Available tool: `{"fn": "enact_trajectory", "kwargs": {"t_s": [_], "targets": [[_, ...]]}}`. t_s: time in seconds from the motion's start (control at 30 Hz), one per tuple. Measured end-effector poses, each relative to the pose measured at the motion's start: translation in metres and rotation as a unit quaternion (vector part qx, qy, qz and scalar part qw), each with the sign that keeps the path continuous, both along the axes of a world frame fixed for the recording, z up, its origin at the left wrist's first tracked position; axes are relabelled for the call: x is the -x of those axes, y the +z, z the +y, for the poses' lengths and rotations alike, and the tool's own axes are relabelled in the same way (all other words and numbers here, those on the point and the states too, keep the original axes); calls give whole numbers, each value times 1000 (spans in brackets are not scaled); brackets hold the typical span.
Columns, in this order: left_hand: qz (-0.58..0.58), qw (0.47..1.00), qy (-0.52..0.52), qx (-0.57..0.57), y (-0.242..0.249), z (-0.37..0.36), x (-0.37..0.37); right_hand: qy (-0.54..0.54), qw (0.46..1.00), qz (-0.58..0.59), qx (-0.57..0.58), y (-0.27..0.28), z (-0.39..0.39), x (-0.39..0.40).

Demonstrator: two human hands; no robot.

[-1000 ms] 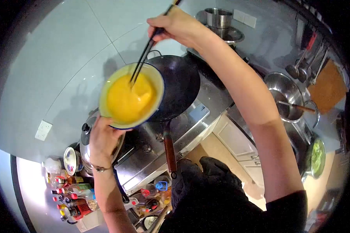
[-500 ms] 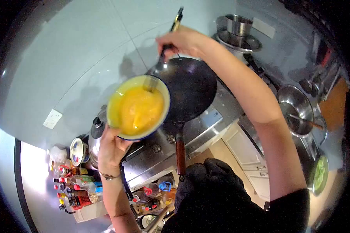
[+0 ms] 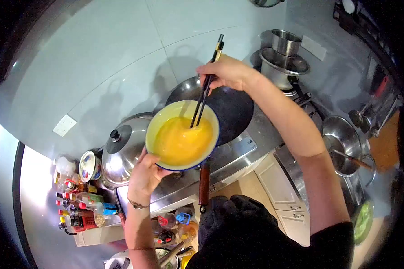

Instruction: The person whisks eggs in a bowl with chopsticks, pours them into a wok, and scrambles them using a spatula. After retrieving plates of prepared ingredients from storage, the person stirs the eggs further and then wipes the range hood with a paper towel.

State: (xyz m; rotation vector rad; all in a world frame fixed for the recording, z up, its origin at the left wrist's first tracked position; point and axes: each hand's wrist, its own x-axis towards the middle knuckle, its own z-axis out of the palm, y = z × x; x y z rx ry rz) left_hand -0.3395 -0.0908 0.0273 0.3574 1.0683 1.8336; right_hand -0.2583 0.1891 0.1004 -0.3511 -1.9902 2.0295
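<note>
A bowl (image 3: 153, 130) with a dark blue rim holds yellow-orange beaten egg (image 3: 177, 144). It is tilted toward the camera and held at its lower left edge by my left hand (image 3: 145, 175). Dark chopsticks (image 3: 207, 83) are gripped in my right hand (image 3: 226, 74) above the bowl, their tips in the egg. Behind and below the bowl, a black wok (image 3: 235, 110) rests on the stove, its wooden handle (image 3: 204, 184) toward my body. The bowl hides the wok's left part.
A domed steel lid (image 3: 128, 154) stands left of the wok. Bottles (image 3: 94, 207) crowd the far left. Stacked steel pots (image 3: 285, 67) sit at the back right. A steel basin (image 3: 341, 130) and a dish of chopped greens (image 3: 363, 222) are at the right.
The bowl and my left hand have moved right, farther over the wok. My right hand and the chopsticks have shifted slightly right and down in view, and the domed lid shows more.
</note>
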Motion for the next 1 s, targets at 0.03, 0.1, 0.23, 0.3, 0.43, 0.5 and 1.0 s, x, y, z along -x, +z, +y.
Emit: {"fn": "enact_trajectory", "kwargs": {"t_s": [0.03,0.1,0.23,0.3,0.43,0.5,1.0], "targets": [[9,1000,6,10,1,3,4,-7,1000,23,-3,-5,1,-1],[16,1000,-4,18,-9,12,21,-41,998,46,-1,-21,1,2],[30,999,-9,41,-33,39,51,-105,992,76,-6,-54,3,7],[41,997,-5,61,-49,53,67,-116,987,109,16,-75,4,13],[29,995,-24,94,-75,84,97,-135,985,109,9,-117,13,33],[33,994,-39,96,-79,97,102,-156,982,104,9,-133,16,40],[565,785,-9,253,-49,190,105,-188,937,68,-286,-136,33,14]]}}
